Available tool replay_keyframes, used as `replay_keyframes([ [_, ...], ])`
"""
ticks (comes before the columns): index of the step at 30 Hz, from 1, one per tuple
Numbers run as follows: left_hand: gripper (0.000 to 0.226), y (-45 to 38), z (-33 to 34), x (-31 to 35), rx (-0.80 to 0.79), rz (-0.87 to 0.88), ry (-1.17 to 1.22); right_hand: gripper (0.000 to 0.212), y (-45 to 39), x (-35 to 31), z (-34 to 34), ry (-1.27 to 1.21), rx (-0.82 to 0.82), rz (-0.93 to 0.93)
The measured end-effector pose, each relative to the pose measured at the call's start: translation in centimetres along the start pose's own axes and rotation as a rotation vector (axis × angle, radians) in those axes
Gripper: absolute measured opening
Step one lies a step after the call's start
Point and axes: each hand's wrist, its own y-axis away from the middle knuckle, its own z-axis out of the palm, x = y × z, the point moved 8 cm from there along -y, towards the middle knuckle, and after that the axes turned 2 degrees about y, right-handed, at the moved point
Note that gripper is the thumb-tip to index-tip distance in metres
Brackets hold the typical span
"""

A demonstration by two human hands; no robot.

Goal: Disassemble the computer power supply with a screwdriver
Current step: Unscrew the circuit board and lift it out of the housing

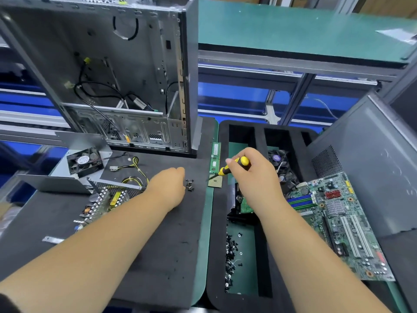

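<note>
Power supply (106, 199) lies opened left of the left hand (168, 188), whose relaxed grip reaches loose screws (190, 185); right hand (250, 175) clasps the screwdriver (234, 166). Disassembly appears largely complete.

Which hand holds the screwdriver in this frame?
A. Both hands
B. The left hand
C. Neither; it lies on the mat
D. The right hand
D: the right hand is curled round the yellow-and-black screwdriver, while the left hand reaches toward the small pile of screws on the mat and holds no tool.
</note>
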Motion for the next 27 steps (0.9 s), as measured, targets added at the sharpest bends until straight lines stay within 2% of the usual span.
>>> replay_keyframes([
  [2,0.006,1.2,-1.8,-0.2,0.033,0.03,0.098,0.022,0.0,0.6,0.3,-0.047,0.04,0.075],
  [5,0.008,3.4,-4.9,-1.3,0.109,0.073,0.209,0.022,0.0,2.3,2.3,-0.086,0.008,0.227],
  [8,0.013,5.3,-7.0,-3.9,0.168,0.087,0.318,0.03,0.7,3.8,4.8,-0.008,-0.037,0.333],
  [12,0.017,6.5,-7.9,-7.6,0.202,0.091,0.432,0.02,3.0,5.9,6.9,0.116,0.046,0.431],
  [16,0.017,7.2,-8.3,-11.1,0.191,0.127,0.506,0.02,5.8,5.8,8.5,0.332,0.102,0.431],
  [21,0.019,8.0,-8.8,-15.6,0.171,0.19,0.581,0.014,8.4,4.8,11.3,0.591,0.033,0.435],
  [27,0.019,8.3,-7.7,-20.4,0.122,0.181,0.685,0.023,10.3,4.9,11.7,0.725,0.021,0.547],
])
